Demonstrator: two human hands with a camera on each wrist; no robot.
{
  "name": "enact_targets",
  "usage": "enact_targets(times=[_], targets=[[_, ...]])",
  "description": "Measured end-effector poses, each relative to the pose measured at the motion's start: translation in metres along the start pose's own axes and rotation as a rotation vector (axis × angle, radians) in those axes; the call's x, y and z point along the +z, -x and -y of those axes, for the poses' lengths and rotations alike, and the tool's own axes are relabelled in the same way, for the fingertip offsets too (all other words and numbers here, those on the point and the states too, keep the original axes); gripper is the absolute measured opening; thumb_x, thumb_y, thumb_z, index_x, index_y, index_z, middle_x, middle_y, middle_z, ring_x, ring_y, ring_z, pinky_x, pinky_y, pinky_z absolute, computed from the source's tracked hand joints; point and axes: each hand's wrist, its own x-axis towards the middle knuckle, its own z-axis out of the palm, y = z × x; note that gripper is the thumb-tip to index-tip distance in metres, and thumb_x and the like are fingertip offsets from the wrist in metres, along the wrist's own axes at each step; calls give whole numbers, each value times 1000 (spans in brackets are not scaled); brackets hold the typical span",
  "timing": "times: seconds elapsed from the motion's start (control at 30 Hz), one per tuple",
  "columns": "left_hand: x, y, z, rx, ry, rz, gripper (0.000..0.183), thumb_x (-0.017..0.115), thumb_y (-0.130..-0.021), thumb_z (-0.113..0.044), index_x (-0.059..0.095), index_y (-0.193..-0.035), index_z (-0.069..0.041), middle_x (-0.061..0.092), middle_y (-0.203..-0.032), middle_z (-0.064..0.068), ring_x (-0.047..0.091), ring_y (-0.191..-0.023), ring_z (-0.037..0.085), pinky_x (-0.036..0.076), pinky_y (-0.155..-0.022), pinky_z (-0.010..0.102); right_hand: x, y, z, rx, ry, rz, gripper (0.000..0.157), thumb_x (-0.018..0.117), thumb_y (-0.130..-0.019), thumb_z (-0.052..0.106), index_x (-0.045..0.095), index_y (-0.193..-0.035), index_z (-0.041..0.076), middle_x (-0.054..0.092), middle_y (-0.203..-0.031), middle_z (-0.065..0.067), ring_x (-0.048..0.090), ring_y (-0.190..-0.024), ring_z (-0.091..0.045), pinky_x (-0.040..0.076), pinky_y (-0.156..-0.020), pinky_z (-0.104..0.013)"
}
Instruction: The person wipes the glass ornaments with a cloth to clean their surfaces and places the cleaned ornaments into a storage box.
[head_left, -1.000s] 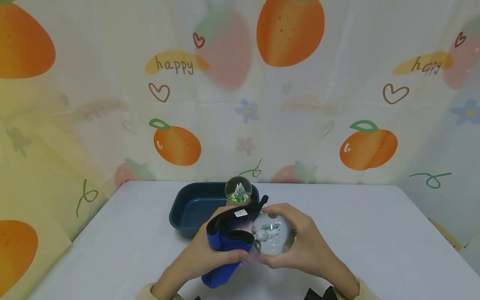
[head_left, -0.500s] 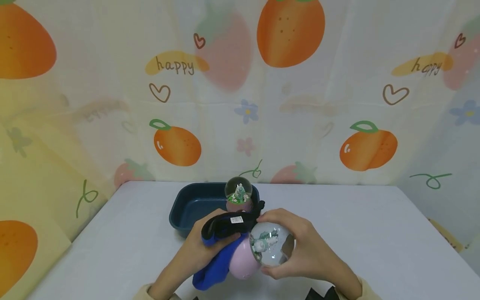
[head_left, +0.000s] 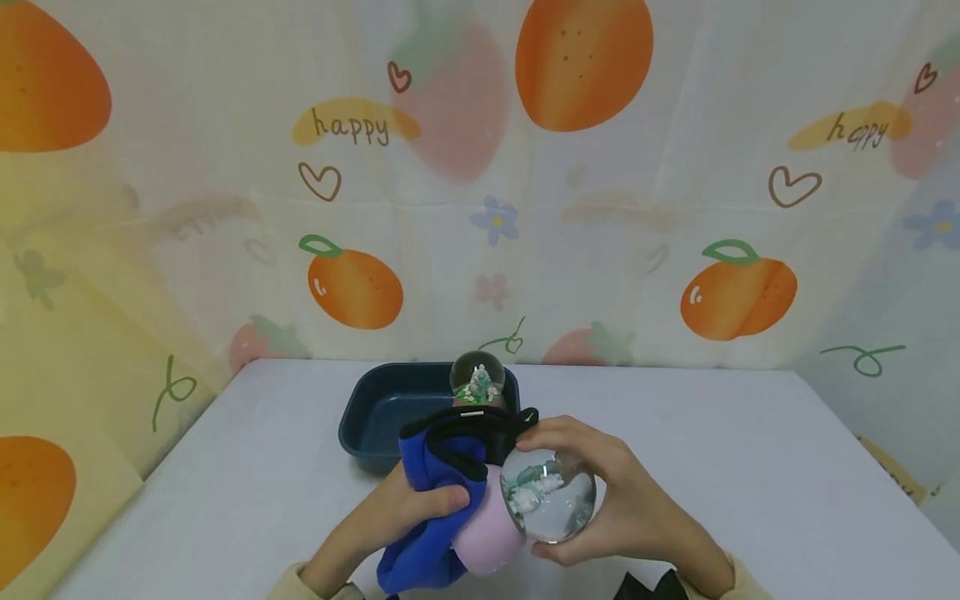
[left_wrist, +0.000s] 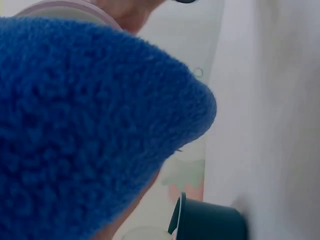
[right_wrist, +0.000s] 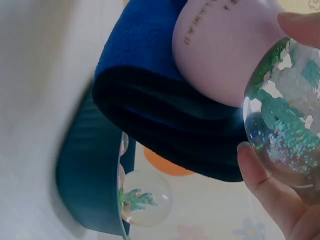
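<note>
A snow globe with a pink base (head_left: 491, 529) lies tipped on its side between the two hands. My right hand (head_left: 626, 492) holds it by the clear glass ball (head_left: 551, 500), fingers above and thumb below. My left hand (head_left: 397, 512) grips a blue fleece mitt (head_left: 438, 475) with a black cuff, the thumb across the fabric. The mitt lies against the pink base. Fleece fills much of the left wrist view and mostly covers the left hand there. In the right wrist view, green and white figures and glitter show inside the ball (right_wrist: 285, 120).
Behind the hands, a dark teal basin (head_left: 363, 454) stands on the white table (head_left: 720, 450). A second snow globe (head_left: 477, 379) sits at its right side. A fruit-print cloth (head_left: 637, 275) hangs behind the table.
The mitt has shifted over the pink base, folding and opening out again, and more of the base now shows. The held snow globe has come slightly lower; the basin stays in place.
</note>
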Motion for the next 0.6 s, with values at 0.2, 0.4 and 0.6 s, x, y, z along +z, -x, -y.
enact_targets(times=[0.2,0.4,0.6], targets=[[4,-3,-2,0,16,-62,57,65,-94,-32,45,-138,-1,60,-121,18,62,-106,22,53,-89,31,5,-1,-3,-40,6,-19,84,93,-57,6,53,-131,9,59,-127,-9,56,-114,-16,54,-92,-29],[10,-4,-7,-55,-103,-230,53,65,-94,-29,48,-140,-9,61,-130,16,61,-115,28,54,-95,46,10,0,-6,-38,60,-34,84,89,-52,0,53,-127,9,56,-127,-7,54,-116,-16,52,-95,-28],[8,-7,-7,17,-219,-364,41,69,-92,-21,59,-131,-11,68,-123,8,65,-112,24,51,-97,35,11,0,-5,-58,48,-6,83,90,-53,0,52,-126,10,56,-131,-9,55,-118,-18,53,-95,-29]])
